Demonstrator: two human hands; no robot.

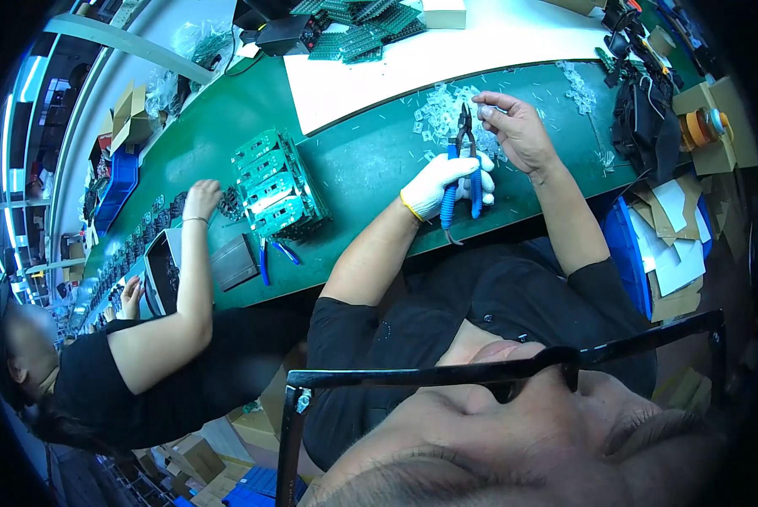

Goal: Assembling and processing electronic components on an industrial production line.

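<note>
My left hand, in a white glove, is wrapped round blue-handled cutting pliers. The jaws point away from me, toward a heap of small clear plastic pieces on the green table. Just right of the jaws, my bare right hand has its thumb and forefinger pinched on a small clear plastic piece. That piece is partly covered by the fingers, so its exact shape is unclear. Loose slivers of the same plastic lie around both hands.
Stacked green circuit boards stand to the left, near another pair of blue-handled pliers. A co-worker's hand reaches beside them. More boards lie on a white sheet at the back. A blue bin with cardboard is right.
</note>
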